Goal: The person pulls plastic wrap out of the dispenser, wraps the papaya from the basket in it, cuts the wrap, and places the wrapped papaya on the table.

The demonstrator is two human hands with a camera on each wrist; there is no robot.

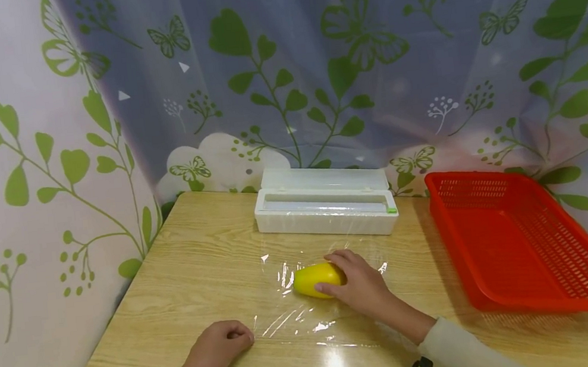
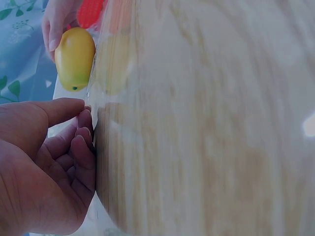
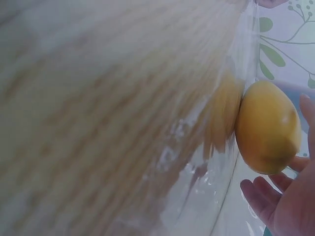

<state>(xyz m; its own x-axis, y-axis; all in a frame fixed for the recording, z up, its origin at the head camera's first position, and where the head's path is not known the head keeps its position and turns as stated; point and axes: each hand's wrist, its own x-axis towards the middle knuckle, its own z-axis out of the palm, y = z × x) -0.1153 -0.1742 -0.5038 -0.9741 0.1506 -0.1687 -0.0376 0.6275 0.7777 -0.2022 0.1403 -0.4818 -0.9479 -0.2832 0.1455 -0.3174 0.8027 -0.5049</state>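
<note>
A yellow oval fruit (image 1: 315, 278) (image 2: 75, 58) (image 3: 268, 128) lies on a sheet of clear cling film (image 1: 308, 319) (image 3: 197, 196) spread over the wooden table (image 1: 200, 265). My right hand (image 1: 351, 280) (image 3: 290, 196) grips the fruit's right end, thumb on the near side and fingers over the far side. My left hand (image 1: 222, 343) (image 2: 44, 162) rests on the table at the film's near-left edge. Its fingers are curled, and thumb and fingertips meet on that edge, pinching the film.
A white cling film dispenser box (image 1: 323, 207) stands open at the back of the table, just beyond the sheet. A red plastic basket (image 1: 559, 304) lies empty on the right. Leaf-patterned curtains close in the back and left sides.
</note>
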